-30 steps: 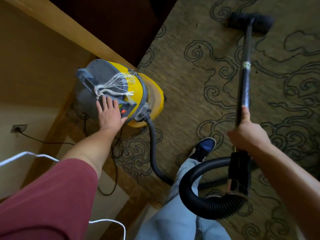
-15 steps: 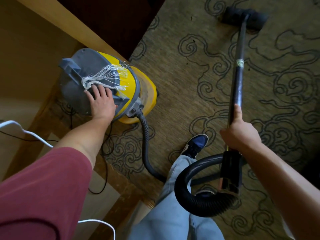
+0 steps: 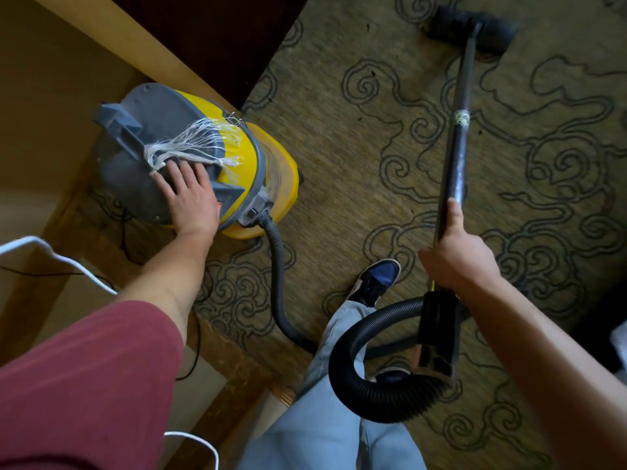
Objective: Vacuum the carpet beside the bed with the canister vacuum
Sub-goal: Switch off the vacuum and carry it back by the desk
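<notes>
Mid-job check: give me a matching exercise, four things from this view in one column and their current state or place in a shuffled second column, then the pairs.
Things:
1. left hand
2. right hand
3. floor nozzle
4. black hose

States:
A. grips the wand
B. loops in front of the person's legs
C. lies on the patterned carpet, far end of the wand
D. rests flat, fingers straight, on the grey lid of the yellow canister

Pairs: 1-D, 2-A, 3-C, 4-B
</notes>
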Motion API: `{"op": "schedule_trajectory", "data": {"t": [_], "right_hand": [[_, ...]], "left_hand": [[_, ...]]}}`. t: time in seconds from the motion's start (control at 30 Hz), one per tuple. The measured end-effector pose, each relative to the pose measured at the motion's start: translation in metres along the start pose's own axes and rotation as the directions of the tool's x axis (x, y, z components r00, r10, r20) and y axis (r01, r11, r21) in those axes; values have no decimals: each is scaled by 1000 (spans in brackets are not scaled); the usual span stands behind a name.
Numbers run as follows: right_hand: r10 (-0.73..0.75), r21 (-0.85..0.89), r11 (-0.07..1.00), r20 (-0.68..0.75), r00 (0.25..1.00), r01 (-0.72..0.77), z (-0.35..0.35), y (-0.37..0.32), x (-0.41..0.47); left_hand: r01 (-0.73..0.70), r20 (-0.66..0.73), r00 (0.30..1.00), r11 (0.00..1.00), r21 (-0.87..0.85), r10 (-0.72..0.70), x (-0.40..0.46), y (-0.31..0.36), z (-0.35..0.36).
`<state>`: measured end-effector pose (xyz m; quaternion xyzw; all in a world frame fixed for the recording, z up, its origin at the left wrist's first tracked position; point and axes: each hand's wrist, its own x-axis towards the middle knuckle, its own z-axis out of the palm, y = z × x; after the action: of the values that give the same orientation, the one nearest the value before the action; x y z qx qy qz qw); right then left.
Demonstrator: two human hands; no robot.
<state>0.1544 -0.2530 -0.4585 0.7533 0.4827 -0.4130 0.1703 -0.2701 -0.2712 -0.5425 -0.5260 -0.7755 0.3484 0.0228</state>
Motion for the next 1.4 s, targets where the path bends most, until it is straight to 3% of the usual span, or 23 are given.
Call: {"op": "schedule_trajectory", "data": {"t": [0.43, 0.73, 0.87, 0.93, 1.0, 1.2, 1.27, 1.33, 1.4], "right_hand": [[-8, -9, 1000, -7, 1000, 8, 7, 13, 4], [-5, -18, 1000, 16, 1000, 5, 5, 7, 2], [-2, -3, 1000, -17, 1000, 1, -14, 2, -7], [4, 119, 993, -61, 998, 3, -29, -8, -17], [3, 235, 972, -97, 995, 19, -46, -20, -27], [-62, 311, 947, -58, 996, 77, -109, -55, -44], [-39, 410, 910, -60, 997, 60, -129, -58, -57], [-22, 557, 829, -39, 999, 40, -143, -60, -69], [-46, 691, 722, 2, 999, 32, -158, -61, -88]], "left_hand": [[24, -48, 998, 997, -72, -27, -3, 7, -2], [149, 21, 989, 986, -71, -148, 3, 21, -6], [220, 103, 974, 953, -207, -203, 8, 29, -27], [220, 148, 972, 924, -314, -181, 6, 35, -49], [166, 112, 985, 885, -436, -130, 0, 41, -72], [2, 5, 1000, 803, -596, 1, -25, 49, -155], [26, 30, 1000, 731, -682, -8, -33, 61, -185], [169, 174, 984, 560, -811, -45, -36, 74, -216], [300, 359, 927, 363, -882, 106, -42, 85, -251]]}}
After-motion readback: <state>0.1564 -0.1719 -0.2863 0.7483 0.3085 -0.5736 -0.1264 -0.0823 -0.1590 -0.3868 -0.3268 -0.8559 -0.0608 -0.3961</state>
